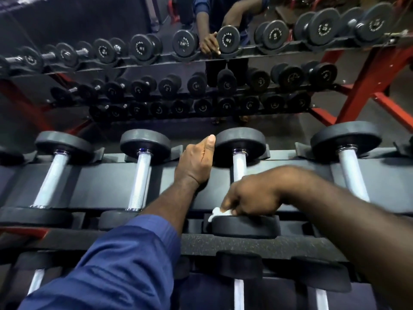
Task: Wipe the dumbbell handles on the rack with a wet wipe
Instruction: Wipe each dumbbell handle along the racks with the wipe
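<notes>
On the top tier of the rack, near its front edge, the right hand pinches a white wet wipe at the near end of a dumbbell handle — just above the front head. The left hand rests on the tier beside that handle, thumb raised against the far head — its fingers are tucked under, so their grip cannot be told.

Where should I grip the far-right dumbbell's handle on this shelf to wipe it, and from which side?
Grip the handle at its bare middle, from above, wrapping the wipe in the right hand round it. It lies front to back, its far head seated in a cradle, so the ends are blocked and the top is open. Its near end is hidden by the forearm.
</notes>
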A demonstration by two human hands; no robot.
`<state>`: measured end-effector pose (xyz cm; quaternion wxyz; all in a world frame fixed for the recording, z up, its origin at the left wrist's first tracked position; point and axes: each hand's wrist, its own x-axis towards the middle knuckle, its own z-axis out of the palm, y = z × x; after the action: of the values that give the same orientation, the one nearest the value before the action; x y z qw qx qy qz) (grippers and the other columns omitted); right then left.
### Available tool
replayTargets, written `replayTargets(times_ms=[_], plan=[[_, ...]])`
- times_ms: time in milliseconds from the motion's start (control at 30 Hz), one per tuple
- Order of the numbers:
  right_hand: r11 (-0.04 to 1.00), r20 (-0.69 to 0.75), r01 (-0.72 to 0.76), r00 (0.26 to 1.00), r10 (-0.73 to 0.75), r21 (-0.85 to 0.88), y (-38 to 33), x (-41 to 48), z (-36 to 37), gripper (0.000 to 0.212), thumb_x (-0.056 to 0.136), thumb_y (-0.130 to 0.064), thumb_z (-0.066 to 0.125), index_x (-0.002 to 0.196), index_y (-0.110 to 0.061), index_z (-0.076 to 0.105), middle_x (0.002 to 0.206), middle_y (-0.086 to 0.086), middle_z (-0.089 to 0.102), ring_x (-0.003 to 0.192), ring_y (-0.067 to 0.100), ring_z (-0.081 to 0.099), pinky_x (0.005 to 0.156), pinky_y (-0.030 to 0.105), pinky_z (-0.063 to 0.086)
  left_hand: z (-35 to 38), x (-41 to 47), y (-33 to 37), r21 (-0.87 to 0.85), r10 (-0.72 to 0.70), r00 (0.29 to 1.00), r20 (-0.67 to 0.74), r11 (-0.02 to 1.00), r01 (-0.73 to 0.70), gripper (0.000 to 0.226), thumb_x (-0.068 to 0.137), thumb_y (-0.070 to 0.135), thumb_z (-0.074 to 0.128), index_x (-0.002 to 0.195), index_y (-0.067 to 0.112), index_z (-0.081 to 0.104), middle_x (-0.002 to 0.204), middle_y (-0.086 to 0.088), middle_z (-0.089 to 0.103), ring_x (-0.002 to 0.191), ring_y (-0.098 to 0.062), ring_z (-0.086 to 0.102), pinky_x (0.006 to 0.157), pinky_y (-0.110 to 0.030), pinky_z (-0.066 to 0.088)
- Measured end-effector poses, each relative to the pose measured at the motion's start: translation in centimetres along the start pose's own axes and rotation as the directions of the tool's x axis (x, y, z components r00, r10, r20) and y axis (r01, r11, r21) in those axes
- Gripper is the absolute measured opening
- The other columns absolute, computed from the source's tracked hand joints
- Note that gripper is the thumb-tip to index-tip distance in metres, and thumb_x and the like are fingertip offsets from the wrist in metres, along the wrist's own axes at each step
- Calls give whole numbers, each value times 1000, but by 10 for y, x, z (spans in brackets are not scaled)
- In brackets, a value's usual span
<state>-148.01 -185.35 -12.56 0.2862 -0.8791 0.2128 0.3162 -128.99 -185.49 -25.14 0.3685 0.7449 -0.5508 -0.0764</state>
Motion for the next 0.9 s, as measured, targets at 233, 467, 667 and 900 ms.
replayTargets(times_ms=[233, 467, 667, 900], plan=[[978, -122, -11, 992, 37, 207, 17, -30, 6, 31, 101, -20, 58, 126, -37, 68, 103, -7, 73, 63, -4, 67, 66, 9, 52, 2, 2, -2, -1, 24, 1000, -1, 1000, -24, 53, 105, 67, 16, 86, 33, 51, 64, 2, 55, 72, -31, 60, 66, -40, 43], [921, -161, -134, 966, 204, 365, 37, -56, 29, 34, 98, -12, 54, 125, -28, 69, 83, 0, 73, 49, 22, 68, 52, 28, 54, 1, 3, -1, -10, 42, 999, -17, 999, -42, 66, 103, 71, 13, 92, 22, 55, 65, -2, 58, 71, -34, 60, 68, -44, 47], [853, -90, -123, 977, 195, 507, 58, -17, 45, 39, 99, 3, 38, 115, -17, 67, 49, 4, 57, 32, 15, 47, 40, 23, 39, 0, 2, 1, -18, 33, 999, -8, 999, -33, 65, 106, 67, 15, 88, 23, 60, 67, -3, 62, 72, -32, 63, 72, -52, 53], [637, -27, 4, 999, 26, 771, 88, -4, 54, 26, 101, 1, 49, 85, -10, 67, 53, 7, 49, 30, 9, 31, 36, 19, 26, 1, 2, 1, -18, 42, 999, -15, 999, -43, 61, 108, 61, 19, 82, 22, 58, 64, 0, 58, 68, -28, 61, 70, -49, 53]])
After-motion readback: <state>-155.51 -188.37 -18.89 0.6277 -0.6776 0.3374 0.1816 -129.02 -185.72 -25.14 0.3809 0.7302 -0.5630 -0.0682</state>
